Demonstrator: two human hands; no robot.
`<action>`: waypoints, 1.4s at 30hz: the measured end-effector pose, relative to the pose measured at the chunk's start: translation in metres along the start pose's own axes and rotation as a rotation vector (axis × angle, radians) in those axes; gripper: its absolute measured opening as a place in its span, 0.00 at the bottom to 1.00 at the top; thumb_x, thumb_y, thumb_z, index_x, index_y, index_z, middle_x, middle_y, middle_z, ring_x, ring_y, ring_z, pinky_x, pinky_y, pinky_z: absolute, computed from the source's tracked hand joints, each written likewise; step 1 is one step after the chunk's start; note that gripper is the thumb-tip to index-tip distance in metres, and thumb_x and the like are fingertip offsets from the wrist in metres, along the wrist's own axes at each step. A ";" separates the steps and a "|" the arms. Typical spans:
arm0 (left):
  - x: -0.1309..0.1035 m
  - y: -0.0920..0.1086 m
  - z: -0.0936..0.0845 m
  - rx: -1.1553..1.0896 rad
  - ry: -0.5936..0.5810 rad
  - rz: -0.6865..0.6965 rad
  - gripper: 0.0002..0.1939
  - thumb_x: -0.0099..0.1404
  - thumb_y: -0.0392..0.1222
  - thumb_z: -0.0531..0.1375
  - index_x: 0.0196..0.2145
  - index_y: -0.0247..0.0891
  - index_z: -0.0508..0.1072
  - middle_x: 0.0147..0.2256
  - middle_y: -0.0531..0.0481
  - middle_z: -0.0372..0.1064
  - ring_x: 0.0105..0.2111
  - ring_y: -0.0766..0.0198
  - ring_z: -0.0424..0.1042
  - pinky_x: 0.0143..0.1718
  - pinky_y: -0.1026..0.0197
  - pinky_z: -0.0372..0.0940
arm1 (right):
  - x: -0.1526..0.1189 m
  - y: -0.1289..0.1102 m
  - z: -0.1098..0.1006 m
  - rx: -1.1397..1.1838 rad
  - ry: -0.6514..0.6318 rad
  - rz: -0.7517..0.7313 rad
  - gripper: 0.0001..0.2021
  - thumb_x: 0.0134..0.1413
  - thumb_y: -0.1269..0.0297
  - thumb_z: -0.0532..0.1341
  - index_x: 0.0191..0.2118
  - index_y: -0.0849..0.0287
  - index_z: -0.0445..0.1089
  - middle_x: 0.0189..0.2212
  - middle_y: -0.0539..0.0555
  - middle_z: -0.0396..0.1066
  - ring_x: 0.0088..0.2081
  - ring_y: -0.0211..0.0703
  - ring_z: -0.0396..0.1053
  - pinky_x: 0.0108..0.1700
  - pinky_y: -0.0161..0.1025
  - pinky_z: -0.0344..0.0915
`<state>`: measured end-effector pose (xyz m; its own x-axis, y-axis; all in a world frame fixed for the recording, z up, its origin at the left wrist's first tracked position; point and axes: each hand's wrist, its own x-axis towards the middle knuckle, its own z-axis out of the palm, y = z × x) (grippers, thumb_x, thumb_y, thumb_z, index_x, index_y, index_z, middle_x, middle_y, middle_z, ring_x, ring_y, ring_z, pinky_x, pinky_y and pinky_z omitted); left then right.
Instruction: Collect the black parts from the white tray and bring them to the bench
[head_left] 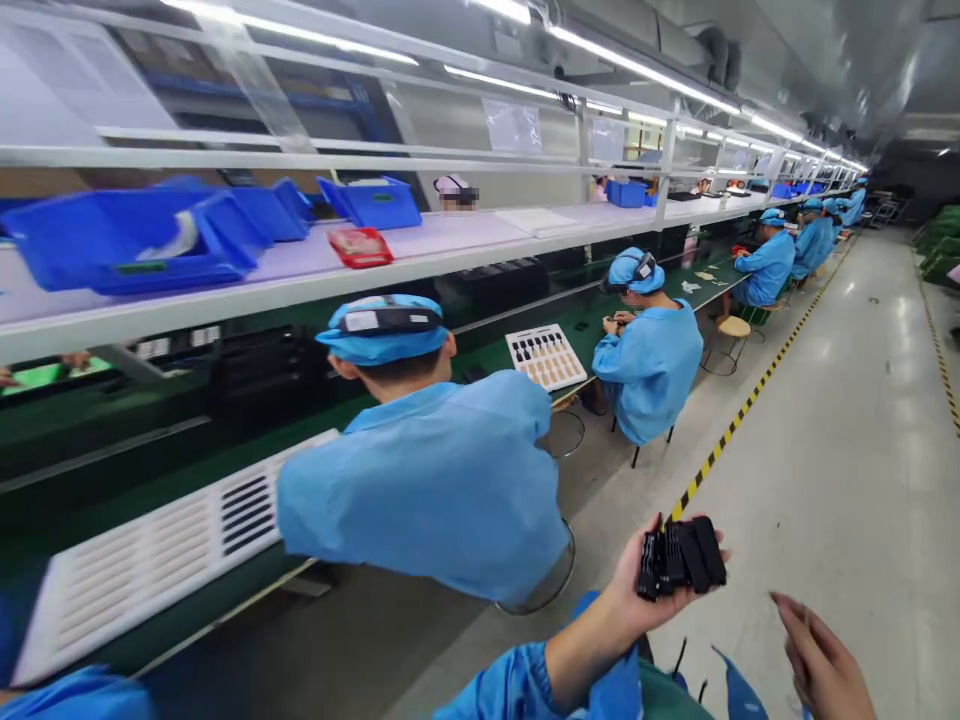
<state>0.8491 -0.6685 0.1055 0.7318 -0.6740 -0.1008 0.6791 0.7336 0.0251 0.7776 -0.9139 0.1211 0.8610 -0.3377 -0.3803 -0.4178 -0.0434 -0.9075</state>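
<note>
L hand (626, 600) cupped round a stack of black ribbed plastic parts (681, 556), palm up, low centre. R hand (821, 662) just right of it, fingers loose, holding nothing. Beyond-left: co-worker's blue smock (435, 480), white slotted tray (150, 560).

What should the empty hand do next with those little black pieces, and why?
Probably the right hand should come across and steady or pick one piece off the stack of black parts. The left hand holds several of them loosely bunched at its fingertips, out over the floor rather than above the green bench, while the right hand is open, empty and close by.
</note>
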 end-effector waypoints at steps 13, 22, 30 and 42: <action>0.293 0.069 -0.017 -0.128 0.060 0.007 0.29 0.73 0.53 0.54 0.61 0.30 0.70 0.57 0.30 0.72 0.59 0.41 0.71 0.62 0.42 0.61 | 0.285 -0.133 0.002 -0.138 -0.165 -0.227 0.26 0.50 0.41 0.69 0.39 0.63 0.80 0.20 0.48 0.62 0.23 0.38 0.55 0.24 0.36 0.51; 0.490 0.193 0.010 -0.131 0.157 -0.035 0.31 0.74 0.57 0.53 0.63 0.31 0.69 0.56 0.31 0.73 0.54 0.43 0.76 0.55 0.47 0.68 | 0.500 -0.242 0.029 -0.188 -0.198 -0.200 0.23 0.50 0.42 0.69 0.38 0.61 0.78 0.25 0.52 0.72 0.28 0.43 0.63 0.30 0.38 0.58; 0.640 0.297 -0.012 -0.060 0.198 0.050 0.33 0.74 0.60 0.50 0.62 0.31 0.69 0.52 0.33 0.77 0.49 0.46 0.79 0.49 0.49 0.71 | 0.699 -0.292 0.078 -0.205 -0.378 -0.193 0.22 0.45 0.42 0.71 0.29 0.60 0.75 0.22 0.51 0.69 0.26 0.43 0.62 0.29 0.38 0.59; 0.877 0.502 -0.044 0.018 0.327 0.307 0.38 0.73 0.64 0.49 0.62 0.26 0.68 0.49 0.31 0.78 0.45 0.47 0.80 0.53 0.46 0.67 | 1.036 -0.389 0.185 -0.234 -0.697 -0.078 0.17 0.49 0.51 0.73 0.31 0.60 0.73 0.22 0.48 0.70 0.26 0.41 0.68 0.31 0.38 0.65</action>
<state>1.8291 -0.8869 -0.0139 0.8451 -0.3598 -0.3955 0.4358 0.8921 0.1197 1.8858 -1.0725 0.0469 0.8424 0.3469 -0.4124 -0.3321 -0.2685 -0.9042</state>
